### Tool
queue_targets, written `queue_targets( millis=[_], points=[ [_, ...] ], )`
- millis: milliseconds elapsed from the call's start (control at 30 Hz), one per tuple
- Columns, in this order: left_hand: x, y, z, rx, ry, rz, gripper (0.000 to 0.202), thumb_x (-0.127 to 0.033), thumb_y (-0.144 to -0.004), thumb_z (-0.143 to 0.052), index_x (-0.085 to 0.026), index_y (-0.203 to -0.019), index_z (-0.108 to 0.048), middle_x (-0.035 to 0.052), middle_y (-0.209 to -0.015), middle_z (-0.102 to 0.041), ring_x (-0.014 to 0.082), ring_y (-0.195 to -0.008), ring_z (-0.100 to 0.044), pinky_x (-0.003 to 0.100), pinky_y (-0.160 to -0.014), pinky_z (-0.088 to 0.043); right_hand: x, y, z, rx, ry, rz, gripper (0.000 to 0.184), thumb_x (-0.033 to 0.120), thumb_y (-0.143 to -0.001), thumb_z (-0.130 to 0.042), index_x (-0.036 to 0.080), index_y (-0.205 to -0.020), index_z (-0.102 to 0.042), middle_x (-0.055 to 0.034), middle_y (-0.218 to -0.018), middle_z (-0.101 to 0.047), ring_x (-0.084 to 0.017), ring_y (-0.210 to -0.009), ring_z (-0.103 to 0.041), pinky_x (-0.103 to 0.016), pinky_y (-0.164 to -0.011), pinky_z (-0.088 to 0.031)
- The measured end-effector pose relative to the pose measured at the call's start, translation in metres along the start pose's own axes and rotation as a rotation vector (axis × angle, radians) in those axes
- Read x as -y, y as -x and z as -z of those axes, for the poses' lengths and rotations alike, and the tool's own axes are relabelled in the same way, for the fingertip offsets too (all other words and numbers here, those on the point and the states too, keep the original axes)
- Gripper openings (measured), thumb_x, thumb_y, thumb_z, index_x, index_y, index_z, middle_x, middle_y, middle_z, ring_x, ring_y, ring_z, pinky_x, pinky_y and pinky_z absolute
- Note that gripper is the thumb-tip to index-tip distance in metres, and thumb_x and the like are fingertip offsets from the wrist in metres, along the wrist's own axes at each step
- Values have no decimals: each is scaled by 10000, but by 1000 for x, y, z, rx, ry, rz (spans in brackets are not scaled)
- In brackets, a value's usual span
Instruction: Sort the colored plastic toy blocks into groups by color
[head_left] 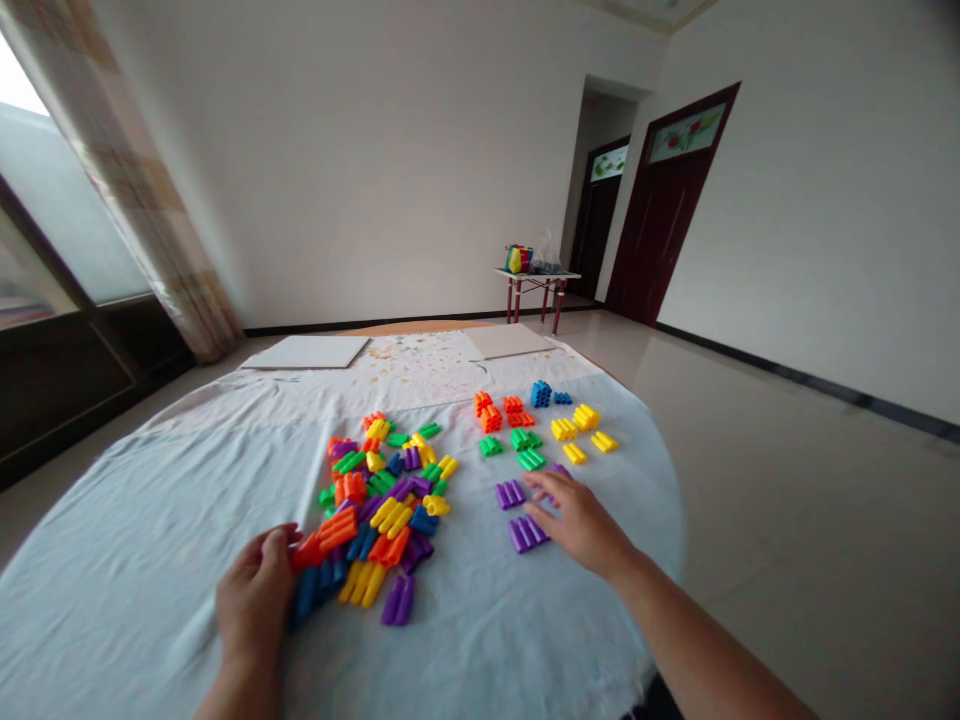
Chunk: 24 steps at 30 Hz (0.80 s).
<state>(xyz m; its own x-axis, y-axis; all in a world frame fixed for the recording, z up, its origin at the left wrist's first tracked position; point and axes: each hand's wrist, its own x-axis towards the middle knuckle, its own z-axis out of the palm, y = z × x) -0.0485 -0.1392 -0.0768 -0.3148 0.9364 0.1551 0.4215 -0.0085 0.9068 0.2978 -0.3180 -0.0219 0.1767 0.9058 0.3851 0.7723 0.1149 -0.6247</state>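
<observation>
My left hand [259, 590] is at the near left edge of a mixed heap of plastic tube blocks, its fingers closed on the end of an orange block [328, 537]. Dark blue blocks [319, 585] lie just beneath that one. On the right, my right hand [574, 515] hovers low over the cloth with fingers apart. A purple block [561, 470] shows partly behind its fingers; whether they touch it is hidden. Two more purple blocks, one farther [511, 494] and one nearer [528, 534], lie left of this hand.
Beyond my right hand, blocks lie grouped by colour: green [525, 440], yellow [575, 425], orange [491, 415] and blue [541, 394]. Two flat boards, one left [307, 352] and one right [510, 341], rest at the far side of the cloth-covered table [157, 510]. A small table [536, 275] stands by the wall.
</observation>
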Motion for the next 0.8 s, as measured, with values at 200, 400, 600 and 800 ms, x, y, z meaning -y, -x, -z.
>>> queue_targets(
  millis=[200, 400, 600, 800],
  points=[
    [-5, 6, -1, 35, 168, 115, 387, -449, -660, -490, -159, -866, -644, 30, -690, -645, 139, -493, -526, 234, -422, -405, 58, 0, -64, 278, -93, 168, 283, 193, -797, -600, 188, -1079, -633, -66, -1017, -654, -186, -964, -598, -308, -884, -470],
    [2, 4, -2, 47, 196, 85, 403, -470, -664, -491, -149, -858, -638, 40, -703, -648, 145, -504, -528, 242, -431, -406, 75, -9, -111, 162, -39, 145, 302, 224, -780, -639, 160, -1076, -623, -81, -1013, -629, -215, -988, -559, -342, -909, -452],
    [2, 4, -3, 52, 201, 72, 396, -468, -662, -493, -150, -849, -637, 42, -701, -649, 152, -521, -532, 246, -446, -406, 69, -5, -125, 167, 17, 194, 288, 201, -778, -650, 164, -1062, -615, -79, -995, -624, -228, -971, -537, -368, -886, -448],
    [4, 4, -4, 56, 193, 74, 407, -471, -676, -488, -144, -863, -644, 43, -693, -645, 148, -503, -520, 247, -433, -394, 65, 2, -110, 168, -36, 184, 232, 192, -729, -672, 185, -958, -640, -44, -913, -621, -200, -901, -544, -327, -839, -446]
  ],
)
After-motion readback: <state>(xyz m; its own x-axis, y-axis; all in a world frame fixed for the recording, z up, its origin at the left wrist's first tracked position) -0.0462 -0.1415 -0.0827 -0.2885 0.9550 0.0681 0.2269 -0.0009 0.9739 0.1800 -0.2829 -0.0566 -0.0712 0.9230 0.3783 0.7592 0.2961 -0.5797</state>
